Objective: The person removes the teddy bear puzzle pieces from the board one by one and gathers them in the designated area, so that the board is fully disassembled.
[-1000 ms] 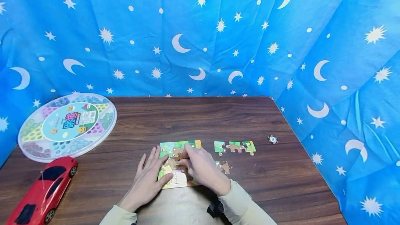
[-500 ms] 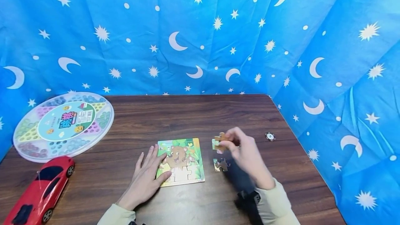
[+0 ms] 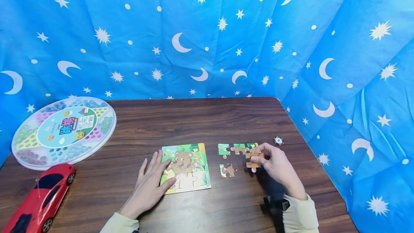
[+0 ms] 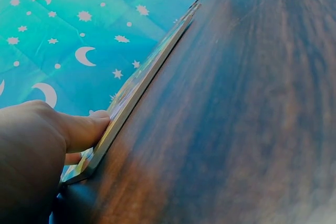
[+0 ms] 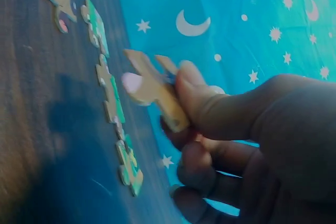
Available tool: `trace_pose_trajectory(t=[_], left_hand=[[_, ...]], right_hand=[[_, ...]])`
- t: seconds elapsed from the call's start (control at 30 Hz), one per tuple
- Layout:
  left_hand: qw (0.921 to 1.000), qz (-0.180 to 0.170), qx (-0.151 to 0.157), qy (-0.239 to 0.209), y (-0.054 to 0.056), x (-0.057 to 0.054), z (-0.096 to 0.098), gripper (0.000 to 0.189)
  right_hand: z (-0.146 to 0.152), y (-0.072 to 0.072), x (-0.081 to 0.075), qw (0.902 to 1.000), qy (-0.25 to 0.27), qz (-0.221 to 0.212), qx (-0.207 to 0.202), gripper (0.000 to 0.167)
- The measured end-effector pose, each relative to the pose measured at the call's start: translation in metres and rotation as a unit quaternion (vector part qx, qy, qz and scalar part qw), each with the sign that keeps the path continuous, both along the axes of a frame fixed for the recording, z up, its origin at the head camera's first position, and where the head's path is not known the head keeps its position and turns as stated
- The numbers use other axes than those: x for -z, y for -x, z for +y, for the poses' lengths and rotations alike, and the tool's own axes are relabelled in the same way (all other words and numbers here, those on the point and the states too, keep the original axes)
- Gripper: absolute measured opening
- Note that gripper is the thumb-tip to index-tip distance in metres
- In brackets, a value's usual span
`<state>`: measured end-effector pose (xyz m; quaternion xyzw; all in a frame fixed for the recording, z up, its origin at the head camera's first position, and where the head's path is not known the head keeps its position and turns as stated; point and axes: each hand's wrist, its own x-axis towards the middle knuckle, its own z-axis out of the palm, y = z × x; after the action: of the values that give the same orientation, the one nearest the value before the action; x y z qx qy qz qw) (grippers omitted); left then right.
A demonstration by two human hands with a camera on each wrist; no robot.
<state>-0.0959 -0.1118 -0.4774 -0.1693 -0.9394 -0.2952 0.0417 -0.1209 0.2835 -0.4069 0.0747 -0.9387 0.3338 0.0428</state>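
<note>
Spread over the left edge of a bear jigsaw board (image 3: 205, 173), my left hand (image 3: 150, 184) lies with fingers extended. In the left wrist view its thumb (image 4: 86, 132) rests on the board's edge. To the right, my right hand (image 3: 278, 164) pinches a brown jigsaw piece (image 5: 152, 85) between thumb and fingers, held above the table. Loose pieces lie between the board and that hand: a green-and-white piece (image 3: 223, 149), a brown-and-green piece (image 3: 239, 149) and, nearer, a brown piece (image 3: 228, 170). A green corner piece (image 3: 253, 145) is partly behind the held one.
A round poker chip (image 3: 278, 140) lies beyond the right hand. At the left are a large round Chinese checkers set (image 3: 110, 128) and a red toy car (image 3: 43, 193). A blue star-and-moon cloth (image 3: 145, 21) hangs behind and beside the wooden table (image 3: 181, 121).
My right hand has left the board and travelled right, past the loose pieces, with a brown jigsaw piece in its fingers. The left hand has stayed on the board.
</note>
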Motion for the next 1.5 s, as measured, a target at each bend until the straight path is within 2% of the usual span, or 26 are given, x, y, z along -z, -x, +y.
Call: trace_pose_trajectory(t=[0.1, 0.2, 0.43, 0.57, 0.7, 0.9, 1.1, 1.5], left_hand=[[1.0, 0.001, 0.0, -0.001, 0.0, 0.0, 0.0, 0.066], [1.0, 0.003, 0.0, -0.003, -0.001, 0.0, 0.0, 0.065], [1.0, 0.007, 0.002, -0.003, 0.0, 0.0, 0.0, 0.065], [1.0, 0.008, 0.002, -0.001, 0.0, -0.001, 0.0, 0.065], [1.0, 0.008, 0.002, 0.0, 0.0, -0.002, 0.001, 0.065], [1.0, 0.006, 0.003, 0.001, 0.001, -0.003, 0.001, 0.065], [1.0, 0.003, 0.002, 0.003, 0.001, -0.004, 0.001, 0.067], [1.0, 0.001, 0.001, 0.008, 0.0, -0.003, 0.0, 0.066]], right_hand=[[-0.005, 0.0, 0.002, 0.9994, 0.006, -0.029, -0.018, 0.015], [-0.011, 0.0, 0.005, 0.9989, 0.004, -0.041, -0.022, 0.016], [-0.019, 0.002, 0.011, 0.9992, -0.026, -0.028, 0.003, 0.018], [-0.022, 0.003, 0.013, 0.9981, -0.045, -0.039, 0.018, 0.017], [-0.023, 0.003, 0.016, 0.9957, -0.072, -0.053, 0.021, 0.017], [-0.022, 0.005, 0.02, 0.9938, -0.101, -0.044, 0.014, 0.015], [-0.023, 0.005, 0.023, 0.9938, -0.103, -0.042, 0.012, 0.016], [-0.027, 0.006, 0.023, 0.9917, -0.117, -0.037, 0.039, 0.019]])
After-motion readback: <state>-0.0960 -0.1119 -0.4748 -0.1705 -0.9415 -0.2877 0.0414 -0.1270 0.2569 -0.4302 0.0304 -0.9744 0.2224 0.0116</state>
